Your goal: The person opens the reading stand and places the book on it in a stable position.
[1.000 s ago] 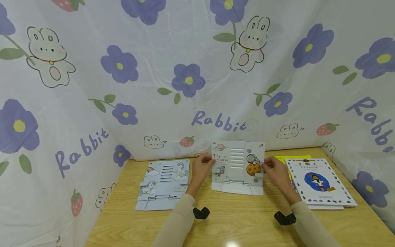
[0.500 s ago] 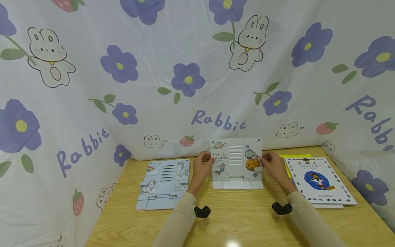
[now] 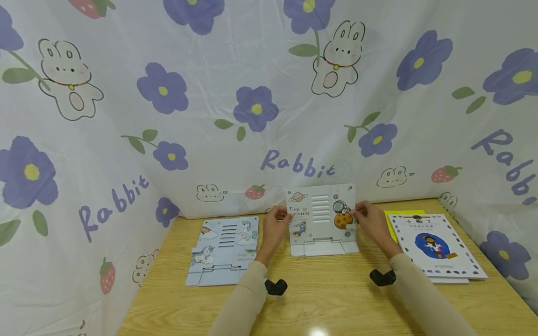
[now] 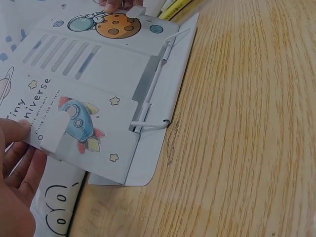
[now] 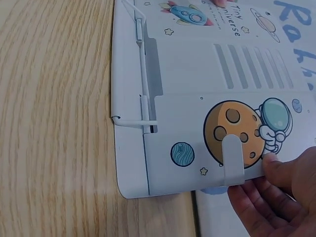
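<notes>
A white book stand point(image 3: 321, 228) printed with a planet, a rocket and an astronaut stands tilted back on the table in the head view. My left hand point(image 3: 276, 227) pinches its left side edge, thumb on the printed face beside a white clip point(image 4: 56, 134). On the opposite edge my right hand point(image 3: 372, 225) pinches near the astronaut, thumb in front and other fingers behind the panel. A white page-holding clip point(image 5: 233, 160) folds over the moon picture there. Along the bottom ledge point(image 4: 163, 138) runs a bent wire holder point(image 5: 136, 122).
To the left, a second book stand point(image 3: 224, 252) with unicorns lies leaning on the wooden table point(image 3: 311, 298). A stack of books topped by a white picture book point(image 3: 437, 247) lies at right, over a yellow one point(image 3: 391, 224). A patterned curtain point(image 3: 218, 154) hangs behind.
The astronaut book stand has shifted slightly back and left, gripped by both hands. Its panel appears more upright than a second ago. The right hand has moved a little up and left with it.
</notes>
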A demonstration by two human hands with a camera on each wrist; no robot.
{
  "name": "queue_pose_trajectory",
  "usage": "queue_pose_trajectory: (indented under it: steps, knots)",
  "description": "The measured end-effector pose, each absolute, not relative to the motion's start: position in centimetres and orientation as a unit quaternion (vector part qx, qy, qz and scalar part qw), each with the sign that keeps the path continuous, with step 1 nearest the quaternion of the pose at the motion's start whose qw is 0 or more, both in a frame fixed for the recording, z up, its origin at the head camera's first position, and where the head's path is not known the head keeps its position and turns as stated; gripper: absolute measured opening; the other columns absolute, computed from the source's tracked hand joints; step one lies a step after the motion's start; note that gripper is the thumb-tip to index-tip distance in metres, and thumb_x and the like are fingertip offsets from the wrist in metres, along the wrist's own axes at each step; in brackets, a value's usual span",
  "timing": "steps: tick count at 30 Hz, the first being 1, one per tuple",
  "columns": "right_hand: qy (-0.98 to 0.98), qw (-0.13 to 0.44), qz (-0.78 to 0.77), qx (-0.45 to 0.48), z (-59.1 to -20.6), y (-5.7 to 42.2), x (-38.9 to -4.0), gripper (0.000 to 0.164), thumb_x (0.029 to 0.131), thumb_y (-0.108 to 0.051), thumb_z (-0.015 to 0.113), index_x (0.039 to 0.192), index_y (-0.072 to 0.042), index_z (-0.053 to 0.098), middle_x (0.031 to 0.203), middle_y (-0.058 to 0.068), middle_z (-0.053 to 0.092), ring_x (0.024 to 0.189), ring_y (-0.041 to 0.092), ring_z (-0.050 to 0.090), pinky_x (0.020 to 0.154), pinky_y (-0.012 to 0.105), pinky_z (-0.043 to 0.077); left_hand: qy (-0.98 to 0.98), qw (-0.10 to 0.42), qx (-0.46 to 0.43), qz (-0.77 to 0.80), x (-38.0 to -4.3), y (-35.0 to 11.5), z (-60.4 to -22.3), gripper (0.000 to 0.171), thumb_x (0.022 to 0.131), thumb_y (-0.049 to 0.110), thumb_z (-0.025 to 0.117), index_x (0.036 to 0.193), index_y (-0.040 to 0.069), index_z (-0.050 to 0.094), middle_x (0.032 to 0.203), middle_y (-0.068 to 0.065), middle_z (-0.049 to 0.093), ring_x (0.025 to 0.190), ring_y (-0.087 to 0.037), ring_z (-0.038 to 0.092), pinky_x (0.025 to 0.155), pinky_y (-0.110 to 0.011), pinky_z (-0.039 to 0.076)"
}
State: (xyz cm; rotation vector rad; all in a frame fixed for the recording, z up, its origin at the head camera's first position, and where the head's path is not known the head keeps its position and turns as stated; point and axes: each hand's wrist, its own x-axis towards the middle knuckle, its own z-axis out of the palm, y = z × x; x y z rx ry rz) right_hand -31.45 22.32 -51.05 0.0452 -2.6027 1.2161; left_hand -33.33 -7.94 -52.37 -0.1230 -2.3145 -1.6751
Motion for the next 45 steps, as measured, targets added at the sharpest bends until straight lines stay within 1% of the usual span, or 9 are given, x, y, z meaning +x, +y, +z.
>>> queue_pose_trajectory:
  steps: [14, 21, 25, 28, 32, 36, 38, 40, 45]
  knots:
    - [-0.901, 0.127, 0.415, 0.016, -51.0, 22.1, -32.2, 0.021, 0.107, -0.016, 0.065, 0.115, 0.004, 0.066, 0.105, 0.024, 0.074, 0.085, 0.03, 0.069, 0.067, 0.03, 0.052, -0.804, 0.148, -0.034, -0.574, -33.7, -8.0, -52.3, 0.012, 0.097, 0.012, 0.078, 0.107, 0.006, 0.074, 0.101, -0.011, 0.075, 0.09, -0.017, 0.069, 0.078, -0.024, 0.057]
    - [-0.9, 0.122, 0.418, 0.01, -50.9, 22.2, -32.1, 0.021, 0.107, -0.015, 0.065, 0.116, 0.003, 0.066, 0.108, 0.024, 0.074, 0.09, 0.032, 0.071, 0.07, 0.03, 0.054, -0.804, 0.142, -0.03, -0.576, -33.6, -7.9, -52.3, 0.012, 0.097, 0.011, 0.077, 0.107, 0.005, 0.074, 0.101, -0.012, 0.075, 0.09, -0.017, 0.069, 0.078, -0.024, 0.057]
    - [-0.899, 0.119, 0.422, 0.011, -50.8, 22.4, -31.9, 0.023, 0.107, -0.017, 0.066, 0.118, 0.003, 0.067, 0.111, 0.024, 0.073, 0.095, 0.033, 0.072, 0.074, 0.032, 0.057, -0.805, 0.136, -0.03, -0.577, -33.5, -7.9, -52.2, 0.013, 0.097, 0.007, 0.075, 0.109, 0.003, 0.073, 0.103, -0.014, 0.075, 0.093, -0.021, 0.071, 0.081, -0.028, 0.06]
    - [-0.894, 0.122, 0.43, 0.015, -50.9, 22.9, -31.6, 0.022, 0.107, -0.014, 0.065, 0.121, 0.003, 0.067, 0.113, 0.024, 0.073, 0.097, 0.034, 0.073, 0.076, 0.033, 0.061, -0.805, 0.13, -0.028, -0.579, -33.3, -7.8, -51.9, 0.015, 0.098, 0.005, 0.074, 0.112, 0.002, 0.072, 0.105, -0.015, 0.074, 0.097, -0.024, 0.071, 0.085, -0.033, 0.061]
    - [-0.889, 0.138, 0.436, 0.019, -50.7, 24.0, -31.0, 0.019, 0.105, -0.008, 0.065, 0.119, 0.003, 0.069, 0.11, 0.024, 0.074, 0.092, 0.033, 0.075, 0.073, 0.027, 0.061, -0.813, 0.152, -0.024, -0.561, -32.8, -7.5, -51.2, 0.015, 0.098, 0.003, 0.071, 0.113, 0.003, 0.071, 0.106, -0.013, 0.072, 0.098, -0.025, 0.07, 0.085, -0.036, 0.061]
    - [-0.891, 0.155, 0.427, 0.019, -50.4, 25.4, -30.1, 0.017, 0.103, -0.008, 0.068, 0.116, 0.004, 0.07, 0.104, 0.023, 0.075, 0.086, 0.031, 0.075, 0.067, 0.019, 0.057, -0.825, 0.21, -0.019, -0.525, -31.9, -6.8, -50.4, 0.014, 0.096, 0.001, 0.068, 0.108, 0.005, 0.072, 0.1, -0.01, 0.071, 0.092, -0.024, 0.069, 0.08, -0.035, 0.058]
    - [-0.891, 0.162, 0.424, 0.017, -50.2, 26.1, -29.5, 0.017, 0.103, -0.009, 0.068, 0.115, 0.003, 0.071, 0.103, 0.023, 0.075, 0.086, 0.032, 0.075, 0.066, 0.017, 0.055, -0.827, 0.226, -0.024, -0.514, -31.4, -6.4, -50.0, 0.013, 0.096, 0.001, 0.067, 0.107, 0.006, 0.072, 0.098, -0.009, 0.07, 0.09, -0.022, 0.068, 0.078, -0.033, 0.057]
    - [-0.892, 0.17, 0.419, 0.014, -50.1, 26.8, -29.0, 0.017, 0.103, -0.008, 0.068, 0.115, 0.004, 0.071, 0.102, 0.023, 0.075, 0.086, 0.033, 0.075, 0.065, 0.015, 0.055, -0.829, 0.23, -0.04, -0.508, -31.0, -5.8, -49.6, 0.013, 0.096, 0.001, 0.066, 0.107, 0.005, 0.072, 0.098, -0.008, 0.07, 0.089, -0.021, 0.067, 0.077, -0.031, 0.056]
    - [-0.896, 0.181, 0.406, -0.007, -49.8, 28.5, -27.8, 0.016, 0.104, -0.009, 0.067, 0.114, 0.005, 0.07, 0.103, 0.026, 0.075, 0.085, 0.034, 0.075, 0.063, 0.014, 0.054, -0.831, 0.213, -0.096, -0.505, -29.8, -4.0, -49.0, 0.012, 0.099, 0.003, 0.063, 0.107, 0.005, 0.073, 0.097, -0.007, 0.07, 0.086, -0.017, 0.066, 0.073, -0.024, 0.054]
